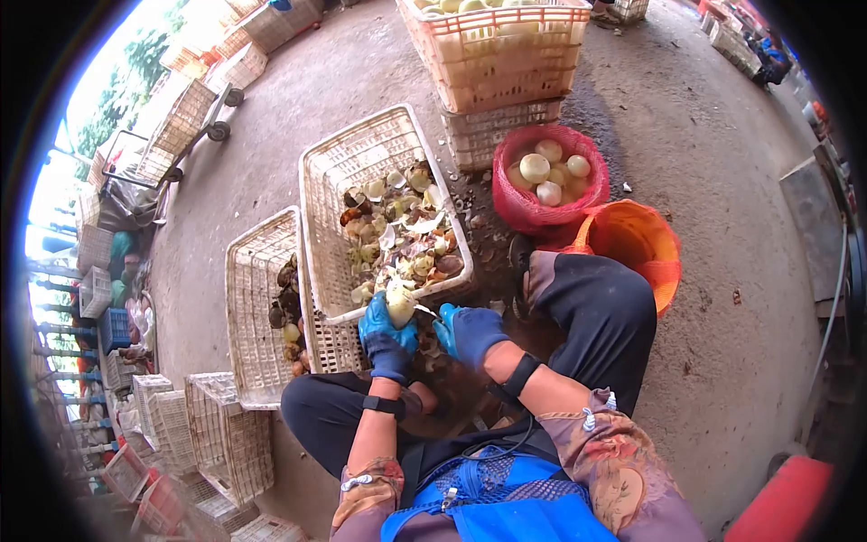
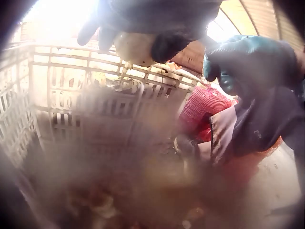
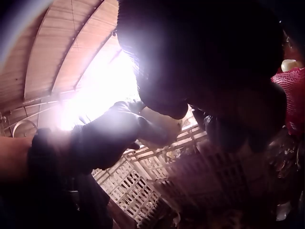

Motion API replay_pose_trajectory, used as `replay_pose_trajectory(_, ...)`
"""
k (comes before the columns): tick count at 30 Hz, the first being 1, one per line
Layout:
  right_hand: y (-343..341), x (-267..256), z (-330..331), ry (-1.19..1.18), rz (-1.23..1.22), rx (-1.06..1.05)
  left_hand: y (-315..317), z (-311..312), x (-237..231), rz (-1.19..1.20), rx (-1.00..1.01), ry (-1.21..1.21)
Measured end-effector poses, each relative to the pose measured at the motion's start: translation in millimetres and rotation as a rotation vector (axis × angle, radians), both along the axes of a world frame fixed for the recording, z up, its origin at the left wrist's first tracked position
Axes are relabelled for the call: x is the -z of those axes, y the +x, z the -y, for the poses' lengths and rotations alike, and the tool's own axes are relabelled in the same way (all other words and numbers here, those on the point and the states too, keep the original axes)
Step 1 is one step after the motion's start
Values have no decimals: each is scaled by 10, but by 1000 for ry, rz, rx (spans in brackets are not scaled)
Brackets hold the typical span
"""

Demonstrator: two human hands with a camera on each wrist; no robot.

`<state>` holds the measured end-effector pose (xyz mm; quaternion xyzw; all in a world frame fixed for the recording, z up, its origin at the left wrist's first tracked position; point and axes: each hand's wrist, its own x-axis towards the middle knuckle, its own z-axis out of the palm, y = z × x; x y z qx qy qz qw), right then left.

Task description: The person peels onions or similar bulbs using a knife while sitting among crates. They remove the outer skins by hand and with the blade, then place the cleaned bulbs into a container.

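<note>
In the head view my gloved left hand (image 1: 386, 339) holds a pale onion (image 1: 400, 305) over the near rim of a white plastic crate (image 1: 312, 203). Onion skins and scraps (image 1: 411, 239) fill much of that crate. Just to the right, my gloved right hand (image 1: 470, 332) has its fingers curled round one end of a thin pale blade-like strip (image 1: 424, 310), which points toward the onion; its kind I cannot tell. The left wrist view shows the onion (image 2: 135, 47) between the fingers of the left hand, and the right hand (image 2: 233, 62) apart from it.
A red mesh-lined tub (image 1: 551, 212) holds several peeled onions in cloudy liquid. Beside my knee stands an orange bucket (image 1: 664, 271). A second crate (image 1: 262, 379) lies left, and stacked crates (image 1: 506, 77) with onions on top stand ahead. A wheeled cart (image 1: 185, 135) is farther left.
</note>
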<state>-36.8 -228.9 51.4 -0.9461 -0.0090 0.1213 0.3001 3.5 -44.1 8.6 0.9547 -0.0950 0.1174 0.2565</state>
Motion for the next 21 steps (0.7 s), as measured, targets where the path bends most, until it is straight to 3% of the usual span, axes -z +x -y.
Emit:
replay_pose_trajectory(13, 38, 75, -41, -112, -12, -49, -22, 3, 25, 39, -1, -4)
replay_pose_trajectory(21, 241, 231, 31, 69, -61, 154, -78, 18, -20, 66, 13, -85)
